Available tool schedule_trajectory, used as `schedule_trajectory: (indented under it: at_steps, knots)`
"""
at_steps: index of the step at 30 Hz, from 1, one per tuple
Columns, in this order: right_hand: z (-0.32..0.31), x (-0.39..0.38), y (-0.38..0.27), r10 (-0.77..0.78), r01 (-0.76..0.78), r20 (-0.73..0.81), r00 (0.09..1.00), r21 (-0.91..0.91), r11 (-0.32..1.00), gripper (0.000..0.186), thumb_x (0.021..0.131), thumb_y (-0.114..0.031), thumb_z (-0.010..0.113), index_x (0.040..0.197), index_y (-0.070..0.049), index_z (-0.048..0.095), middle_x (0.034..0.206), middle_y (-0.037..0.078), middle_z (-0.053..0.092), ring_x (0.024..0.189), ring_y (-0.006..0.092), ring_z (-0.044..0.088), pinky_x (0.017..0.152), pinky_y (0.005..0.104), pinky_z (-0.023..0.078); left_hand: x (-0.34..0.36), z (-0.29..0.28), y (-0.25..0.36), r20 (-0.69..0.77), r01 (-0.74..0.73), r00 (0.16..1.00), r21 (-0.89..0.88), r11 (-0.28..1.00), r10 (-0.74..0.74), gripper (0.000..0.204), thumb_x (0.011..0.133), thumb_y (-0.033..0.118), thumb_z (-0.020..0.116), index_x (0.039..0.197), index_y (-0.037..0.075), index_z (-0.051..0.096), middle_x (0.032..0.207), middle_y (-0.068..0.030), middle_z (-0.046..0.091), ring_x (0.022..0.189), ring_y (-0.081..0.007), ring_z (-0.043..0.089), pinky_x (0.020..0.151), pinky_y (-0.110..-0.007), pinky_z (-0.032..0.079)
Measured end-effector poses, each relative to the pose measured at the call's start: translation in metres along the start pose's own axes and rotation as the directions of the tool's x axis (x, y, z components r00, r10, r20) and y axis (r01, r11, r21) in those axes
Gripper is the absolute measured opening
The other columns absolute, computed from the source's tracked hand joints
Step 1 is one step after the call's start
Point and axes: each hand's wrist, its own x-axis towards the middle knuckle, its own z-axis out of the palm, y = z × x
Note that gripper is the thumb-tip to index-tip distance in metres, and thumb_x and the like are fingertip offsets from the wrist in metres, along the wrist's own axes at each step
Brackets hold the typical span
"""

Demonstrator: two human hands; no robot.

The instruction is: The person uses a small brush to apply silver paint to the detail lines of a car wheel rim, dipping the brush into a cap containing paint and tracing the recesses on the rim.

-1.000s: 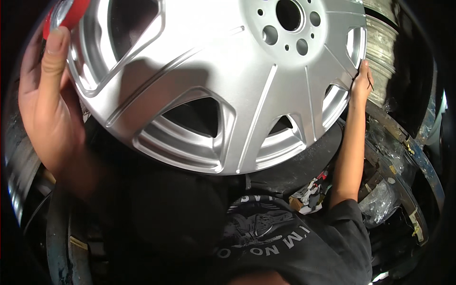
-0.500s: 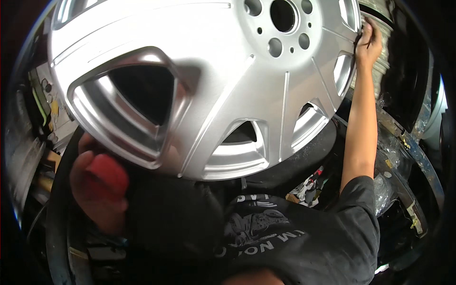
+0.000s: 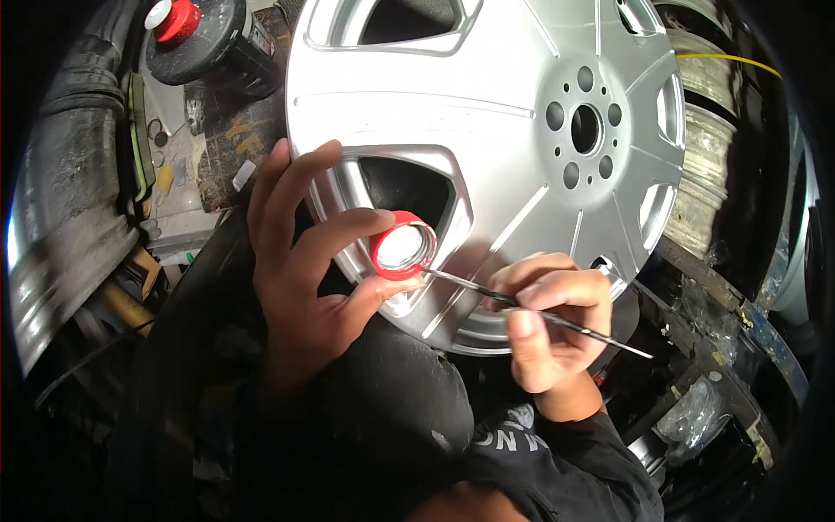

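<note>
My left hand [image 3: 300,265] pinches a small red screw cap [image 3: 379,247] between thumb and forefinger, its other fingers spread. The cap's open side faces me, showing a pale inside whose contents I cannot make out. In my right hand [image 3: 561,317] is a thin dark rod [image 3: 622,345] with light streaks, held like a pen. Its far tip meets the cap's lower right rim; whether it dips inside I cannot tell. Just beyond both hands rises a large silver alloy wheel [image 3: 496,187], tilted, with a round hub bore and several bolt holes. My left fingers overlap its left edge.
At the upper left, a dark container [image 3: 213,56] with a red and white top stands by a cluttered bench [image 3: 235,143]. More wheels [image 3: 700,165] are stacked at the right. Clear plastic wrap [image 3: 693,411] lies on a worn metal frame at the lower right.
My right hand has left the wheel's right edge and now holds the rod. My left hand has moved right and up with the red cap. The wheel sits farther right in view.
</note>
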Motion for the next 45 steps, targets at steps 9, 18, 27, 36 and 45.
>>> schedule_trajectory:
  at_steps: [9, 18, 27, 36, 45]
  knots:
    - [0.012, 0.015, 0.000, -0.151, 0.231, 0.228, 0.962, -0.382, 0.895, 0.017, 0.084, 0.001, 0.070, 0.097, 0.001, 0.058, 0.087, 0.017, 0.066, 0.076, 0.0256, 0.067, 0.068, 0.0336, 0.053, -0.003, 0.004, -0.004, -0.027, 0.010, 1.000, -0.040, 0.999, -0.011, 0.047, 0.058, 0.007, 0.079, 0.104, 0.009, 0.066, 0.138, -0.0214, 0.052, 0.129, -0.0371, 0.049, 0.108, -0.050, 0.038]
    - [0.009, 0.016, 0.003, -0.230, 0.329, 0.274, 0.934, -0.404, 0.854, 0.018, 0.082, 0.001, 0.070, 0.096, 0.002, 0.059, 0.085, 0.016, 0.066, 0.073, 0.0256, 0.067, 0.067, 0.0346, 0.053, -0.002, 0.005, -0.002, -0.037, -0.001, 0.999, -0.008, 1.000, 0.001, 0.063, 0.050, -0.003, 0.084, 0.108, 0.010, 0.063, 0.138, -0.0210, 0.053, 0.129, -0.0375, 0.049, 0.107, -0.048, 0.041]
    - [0.002, -0.001, 0.003, -0.140, 0.191, 0.181, 0.974, -0.307, 0.932, 0.012, 0.083, -0.002, 0.066, 0.092, 0.002, 0.058, 0.087, 0.017, 0.062, 0.072, 0.0258, 0.063, 0.067, 0.0398, 0.053, -0.002, 0.005, -0.004, -0.055, 0.002, 0.998, -0.003, 1.000, -0.003, 0.071, 0.038, 0.001, 0.092, 0.101, 0.010, 0.061, 0.136, -0.0186, 0.055, 0.128, -0.0363, 0.051, 0.107, -0.048, 0.042]
    - [-0.003, -0.005, 0.010, -0.170, 0.199, 0.115, 0.979, -0.314, 0.929, 0.021, 0.077, 0.003, 0.073, 0.095, 0.001, 0.063, 0.082, 0.014, 0.067, 0.071, 0.0252, 0.069, 0.065, 0.0348, 0.057, -0.004, 0.008, -0.008, -0.075, -0.008, 0.997, -0.021, 1.000, 0.006, 0.078, 0.035, 0.005, 0.094, 0.103, 0.012, 0.056, 0.136, -0.0188, 0.054, 0.128, -0.0355, 0.051, 0.106, -0.046, 0.044]
    - [-0.001, -0.004, 0.010, -0.190, 0.219, 0.126, 0.974, -0.292, 0.931, 0.019, 0.076, 0.000, 0.073, 0.093, -0.001, 0.065, 0.085, 0.013, 0.068, 0.071, 0.0247, 0.069, 0.064, 0.0351, 0.057, -0.005, 0.011, -0.011, -0.089, -0.025, 0.996, -0.054, 0.998, 0.020, 0.079, 0.035, 0.005, 0.094, 0.103, 0.010, 0.055, 0.135, -0.0203, 0.054, 0.128, -0.0360, 0.051, 0.107, -0.047, 0.044]
